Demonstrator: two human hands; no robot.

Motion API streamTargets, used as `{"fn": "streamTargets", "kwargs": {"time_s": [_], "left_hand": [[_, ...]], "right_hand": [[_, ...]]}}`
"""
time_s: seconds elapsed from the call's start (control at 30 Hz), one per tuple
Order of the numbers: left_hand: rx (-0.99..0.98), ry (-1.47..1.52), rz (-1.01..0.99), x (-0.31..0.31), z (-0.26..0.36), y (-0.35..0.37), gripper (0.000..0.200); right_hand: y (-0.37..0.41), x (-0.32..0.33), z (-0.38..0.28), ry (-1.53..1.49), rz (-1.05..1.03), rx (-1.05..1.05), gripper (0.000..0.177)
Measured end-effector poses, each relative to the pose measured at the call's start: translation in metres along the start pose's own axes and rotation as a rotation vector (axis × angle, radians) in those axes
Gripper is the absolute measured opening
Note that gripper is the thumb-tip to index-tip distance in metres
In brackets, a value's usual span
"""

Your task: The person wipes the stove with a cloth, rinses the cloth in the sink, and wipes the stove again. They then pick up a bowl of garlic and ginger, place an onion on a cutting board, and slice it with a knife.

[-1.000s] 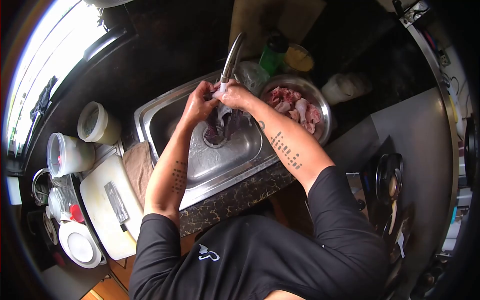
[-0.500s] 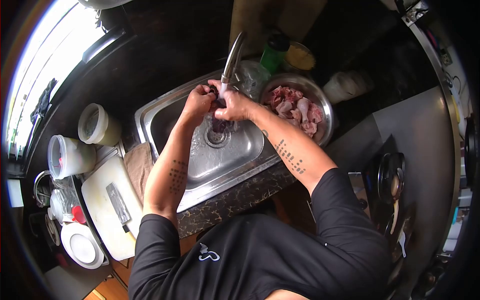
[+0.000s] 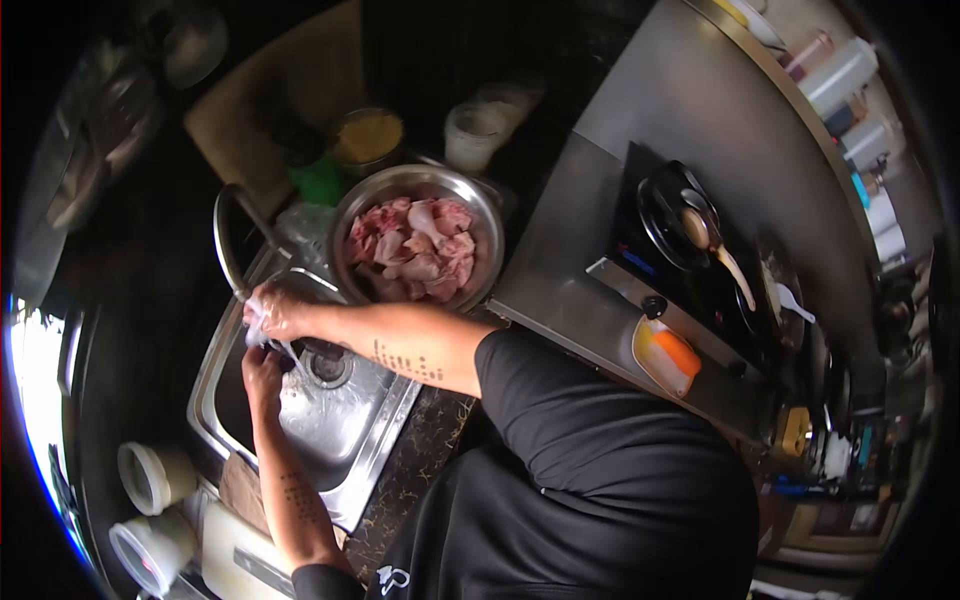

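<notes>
Both my hands are under the curved faucet (image 3: 226, 240), over the steel sink (image 3: 335, 425). My left hand (image 3: 262, 372) is closed around a small dark thing (image 3: 286, 361), too blurred to name. Just above it, my right hand (image 3: 280, 311) is wet and curled at the stream, its fingers smeared by motion and partly hidden by water. Dark reddish matter (image 3: 318, 347) lies in the basin near the drain (image 3: 328, 368). Beside my right forearm stands a steel bowl (image 3: 493, 225) full of raw chicken pieces (image 3: 412, 250).
White tubs (image 3: 158, 478) and a cutting board (image 3: 235, 550) lie left of the sink. Behind the bowl are a container of yellow contents (image 3: 368, 138) and a white container (image 3: 472, 135). To the right, a pan (image 3: 660, 215) sits on a stovetop near an orange item (image 3: 677, 353).
My view has swung to the right, so the sink now appears further left and the stove shows more. Both hands remain together at the faucet; the right now covers the stream.
</notes>
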State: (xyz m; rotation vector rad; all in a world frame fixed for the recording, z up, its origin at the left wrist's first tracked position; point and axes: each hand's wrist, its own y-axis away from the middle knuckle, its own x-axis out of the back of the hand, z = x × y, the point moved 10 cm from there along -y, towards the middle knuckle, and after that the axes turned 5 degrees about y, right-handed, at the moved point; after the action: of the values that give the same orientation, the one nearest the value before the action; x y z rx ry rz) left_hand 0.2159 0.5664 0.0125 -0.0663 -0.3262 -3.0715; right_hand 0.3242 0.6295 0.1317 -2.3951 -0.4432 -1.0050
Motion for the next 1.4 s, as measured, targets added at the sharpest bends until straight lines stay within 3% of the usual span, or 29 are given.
{"fn": "streamTargets", "kwargs": {"time_s": [0.03, 0.07, 0.1, 0.17, 0.2, 0.27, 0.3, 0.33, 0.37, 0.4, 0.43, 0.47, 0.5, 0.57, 0.63, 0.87, 0.97, 1.03, 1.1, 1.13, 1.2, 1.23, 1.4], "left_hand": [[0.140, -0.058, 0.035, 0.012, -0.021, -0.007, 0.032], [0.221, -0.026, 0.136, -0.016, 0.043, 0.031, 0.035], [0.269, -0.013, 0.167, -0.013, 0.042, 0.029, 0.037], [0.130, 0.335, 0.070, -0.012, 0.027, 0.004, 0.034], [0.033, 0.202, 0.019, -0.021, 0.049, 0.001, 0.030], [0.021, 0.154, 0.039, -0.027, 0.062, -0.001, 0.030], [0.011, 0.112, 0.069, -0.027, 0.069, -0.002, 0.030], [-0.161, -0.224, 0.014, -0.032, 0.098, 0.004, 0.029], [-0.159, -0.226, 0.010, -0.032, 0.106, 0.010, 0.029], [-0.141, -0.226, 0.001, -0.035, 0.112, 0.018, 0.027], [-0.122, -0.227, -0.006, -0.040, 0.113, 0.026, 0.026], [-0.159, 0.033, -0.003, -0.047, 0.117, 0.038, 0.032], [-0.248, 0.129, 0.015, -0.031, 0.087, 0.029, 0.050], [-0.457, 0.284, -0.027, -0.045, 0.084, 0.043, 0.072], [-0.377, 0.353, -0.126, -0.055, 0.076, 0.040, 0.094], [-0.244, 0.442, -0.307, -0.078, 0.072, 0.018, 0.106], [-0.126, 0.277, -0.207, -0.080, 0.045, 0.016, 0.103], [-0.521, -0.063, -0.074, -0.063, 0.035, 0.005, 0.096], [-0.320, 0.089, -0.090, -0.056, -0.002, -0.013, 0.079], [-0.319, 0.087, -0.099, -0.059, 0.001, -0.013, 0.079], [-0.247, 0.274, -0.004, -0.065, 0.005, -0.015, 0.051], [-0.245, 0.274, -0.013, -0.066, 0.002, -0.017, 0.051], [-0.294, 0.219, -0.282, -0.081, -0.006, -0.026, 0.046]], "right_hand": [[0.000, 0.003, 0.008, -0.003, 0.023, -0.087, 0.024], [0.007, 0.014, 0.004, -0.051, -0.034, -0.155, 0.027], [0.017, 0.019, 0.002, -0.216, -0.013, -0.213, 0.022], [0.036, 0.018, -0.032, -0.233, -0.214, 0.019, 0.044], [0.041, 0.015, -0.031, -0.234, -0.204, 0.010, 0.044], [0.046, 0.014, -0.026, -0.017, -0.178, 0.021, 0.081], [0.044, 0.020, -0.025, -0.012, -0.174, 0.020, 0.081], [0.041, 0.017, -0.013, -0.005, -0.200, -0.056, 0.076], [0.039, 0.012, -0.002, -0.002, -0.226, -0.133, 0.071], [0.033, 0.002, 0.013, -0.086, -0.195, -0.134, 0.046], [0.032, -0.003, 0.017, -0.089, -0.194, -0.134, 0.046], [0.031, -0.003, 0.028, -0.093, -0.147, -0.206, 0.033], [0.030, 0.000, 0.036, -0.096, -0.099, -0.275, 0.022], [0.038, -0.001, 0.030, -0.118, -0.093, -0.281, 0.021], [0.046, -0.009, 0.035, -0.131, -0.028, -0.309, 0.026], [0.041, -0.021, 0.062, -0.245, -0.066, -0.377, 0.031], [0.036, -0.005, 0.041, -0.291, -0.087, -0.379, 0.037], [0.032, -0.016, 0.033, -0.242, 0.006, -0.313, 0.039], [0.034, -0.008, 0.034, -0.287, 0.166, -0.323, 0.043], [0.038, -0.010, 0.029, -0.286, 0.173, -0.329, 0.043], [0.048, 0.001, 0.023, -0.044, 0.270, -0.400, 0.044], [0.041, -0.021, 0.031, -0.008, 0.004, -0.461, 0.043], [0.057, -0.006, 0.010, -0.156, 0.133, -0.364, 0.037]]}}
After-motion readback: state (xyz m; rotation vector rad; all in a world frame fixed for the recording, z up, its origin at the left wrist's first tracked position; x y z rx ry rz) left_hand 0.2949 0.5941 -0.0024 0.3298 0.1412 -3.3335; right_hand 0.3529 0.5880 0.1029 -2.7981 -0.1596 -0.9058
